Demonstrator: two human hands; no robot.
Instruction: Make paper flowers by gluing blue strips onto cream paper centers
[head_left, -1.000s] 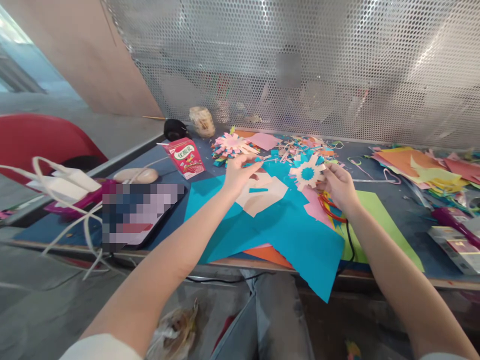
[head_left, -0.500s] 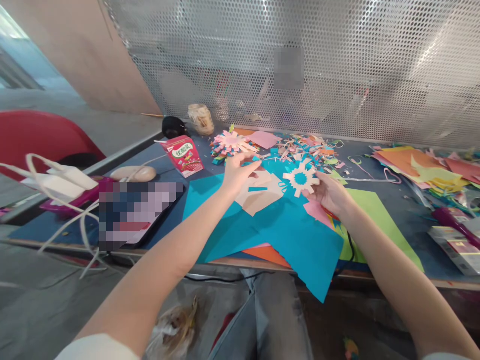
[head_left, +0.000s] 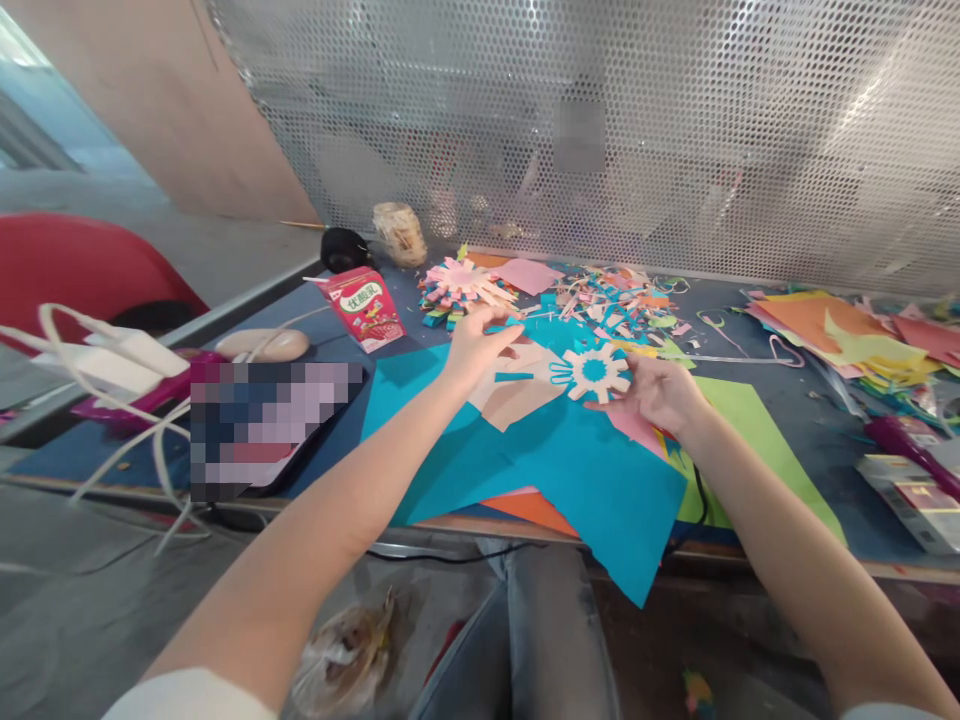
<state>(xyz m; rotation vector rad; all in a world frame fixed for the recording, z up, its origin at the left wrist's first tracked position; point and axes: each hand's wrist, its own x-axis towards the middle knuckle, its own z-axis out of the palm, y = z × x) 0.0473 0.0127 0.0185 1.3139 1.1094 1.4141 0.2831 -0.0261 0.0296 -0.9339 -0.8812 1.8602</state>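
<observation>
My right hand (head_left: 660,390) pinches the edge of a pale pink, gear-shaped paper cutout (head_left: 616,374) between thumb and fingers. Its jagged centre shows blue. Above a creased pale pink paper (head_left: 517,403) is my left hand (head_left: 478,348), its fingers bent and drawn together; what lies between the fingertips is too small to make out. A narrow blue strip (head_left: 514,377) rests on that pale paper. Looped blue paper pieces (head_left: 559,373) are just left of the cutout. Beneath both hands spreads a large blue paper sheet (head_left: 600,490).
A fringed paper flower (head_left: 466,285) and a heap of paper scraps (head_left: 615,298) lie toward the perforated metal panel (head_left: 637,130). A red drink carton (head_left: 365,308), tablet (head_left: 277,430) and white cables (head_left: 161,450) are left. Coloured sheets (head_left: 817,325) and a green sheet (head_left: 772,450) lie right.
My right hand has brought the gear-shaped cutout slightly down and turned it a little. My left hand stays nearly still.
</observation>
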